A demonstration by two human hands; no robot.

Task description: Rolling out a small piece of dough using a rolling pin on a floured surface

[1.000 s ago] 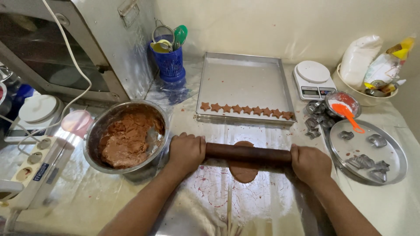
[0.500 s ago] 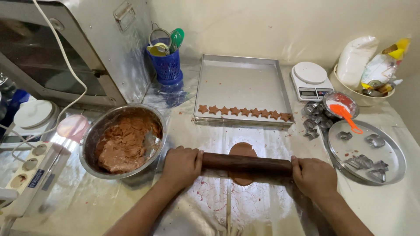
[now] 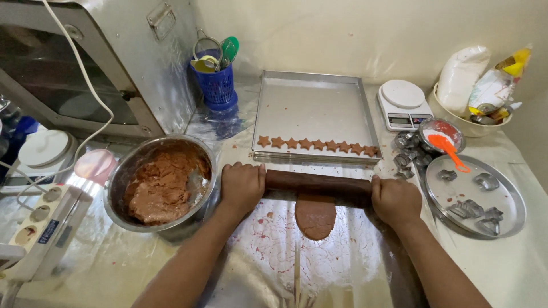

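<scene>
Left hand [image 3: 242,185] and right hand [image 3: 395,199] wrapped tight on rolling pin [image 3: 318,183], dough [image 3: 314,215] just below. Could tear or stick if pressed too hard.

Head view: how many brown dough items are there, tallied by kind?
Star cookies in a row on the baking tray: 9
Flat dough piece partly under the rolling pin: 1
Dough mass in the metal bowl: 1
Total: 11
</scene>
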